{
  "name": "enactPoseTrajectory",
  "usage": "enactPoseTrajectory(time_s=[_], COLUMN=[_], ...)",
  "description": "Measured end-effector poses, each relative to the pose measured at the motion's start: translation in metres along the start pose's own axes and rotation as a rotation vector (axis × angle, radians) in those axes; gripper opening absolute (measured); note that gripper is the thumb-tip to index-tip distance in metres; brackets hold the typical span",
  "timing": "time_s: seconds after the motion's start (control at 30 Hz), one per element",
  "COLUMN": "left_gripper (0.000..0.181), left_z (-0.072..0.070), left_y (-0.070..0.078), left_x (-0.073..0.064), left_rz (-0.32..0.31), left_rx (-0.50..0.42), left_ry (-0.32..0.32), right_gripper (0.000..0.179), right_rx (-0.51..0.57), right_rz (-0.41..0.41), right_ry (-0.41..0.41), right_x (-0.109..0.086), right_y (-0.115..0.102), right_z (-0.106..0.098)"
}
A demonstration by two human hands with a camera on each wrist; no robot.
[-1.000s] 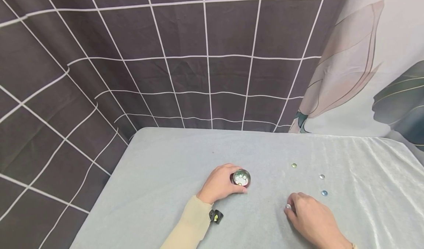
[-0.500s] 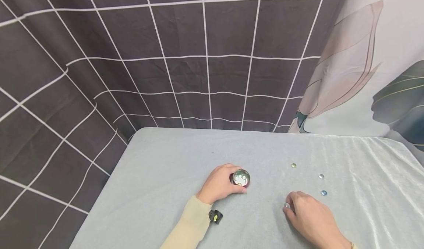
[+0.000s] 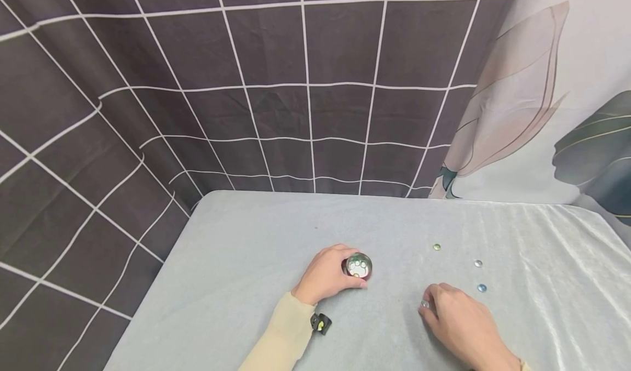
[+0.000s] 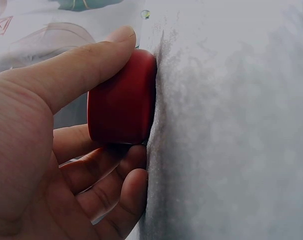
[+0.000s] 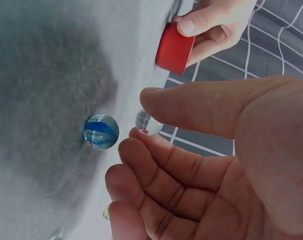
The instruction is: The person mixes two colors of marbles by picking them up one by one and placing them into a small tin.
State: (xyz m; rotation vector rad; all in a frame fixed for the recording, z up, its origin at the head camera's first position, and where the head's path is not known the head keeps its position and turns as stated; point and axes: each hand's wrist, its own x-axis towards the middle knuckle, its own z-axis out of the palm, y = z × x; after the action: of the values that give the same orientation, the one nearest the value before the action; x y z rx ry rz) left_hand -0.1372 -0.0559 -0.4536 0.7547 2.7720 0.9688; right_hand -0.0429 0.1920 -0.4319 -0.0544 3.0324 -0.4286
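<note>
My left hand (image 3: pixel 327 272) grips a small red round tin (image 4: pixel 122 97) between thumb and fingers, and the tin sits on the cloth-covered table. From above, the tin's mouth (image 3: pixel 359 265) looks shiny, with several round glassy shapes inside. To the right, my right hand (image 3: pixel 458 319) pinches a clear glass marble (image 5: pixel 149 122) between thumb and index fingertip, the other fingers curled beneath. A blue swirled marble (image 5: pixel 101 131) rests on the cloth close to that hand.
Behind the blue marble lie another clear marble (image 3: pixel 478 263) and a green one (image 3: pixel 436 247). Grey velvety cloth (image 3: pixel 236 250) covers the table. A dark grid-pattern curtain (image 3: pixel 340 113) hangs at the back and left, a leaf-print one (image 3: pixel 522 113) at the right.
My right hand has shifted slightly left with the clear marble between its fingertips. The left hand and the tin have stayed in place.
</note>
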Motion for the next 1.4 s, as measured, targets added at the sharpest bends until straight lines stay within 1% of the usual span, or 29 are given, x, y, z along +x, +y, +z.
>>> enactPoseTrajectory(time_s=[0.2, 0.57, 0.93, 1.2, 1.4], left_gripper=[0.057, 0.056, 0.056, 0.056, 0.057], left_z=[0.0, 0.0, 0.0, 0.0, -0.001], left_y=[0.001, 0.0, 0.0, 0.0, 0.002], left_x=[0.0, 0.001, 0.001, 0.001, 0.001], left_rz=[-0.005, -0.003, -0.005, -0.006, -0.005], left_rx=[-0.002, -0.013, -0.009, -0.009, -0.004], left_ry=[-0.004, -0.004, -0.003, -0.003, -0.008], right_gripper=[0.017, 0.018, 0.017, 0.017, 0.015], right_rx=[0.014, 0.024, 0.028, 0.029, 0.028], right_rz=[-0.045, -0.092, -0.079, -0.078, -0.061], right_ry=[0.065, 0.132, 0.105, 0.104, 0.074], right_x=[-0.002, 0.0, 0.002, 0.005, 0.009], right_y=[0.001, 0.0, -0.006, -0.013, -0.017], right_z=[0.0, 0.0, -0.003, -0.004, -0.005])
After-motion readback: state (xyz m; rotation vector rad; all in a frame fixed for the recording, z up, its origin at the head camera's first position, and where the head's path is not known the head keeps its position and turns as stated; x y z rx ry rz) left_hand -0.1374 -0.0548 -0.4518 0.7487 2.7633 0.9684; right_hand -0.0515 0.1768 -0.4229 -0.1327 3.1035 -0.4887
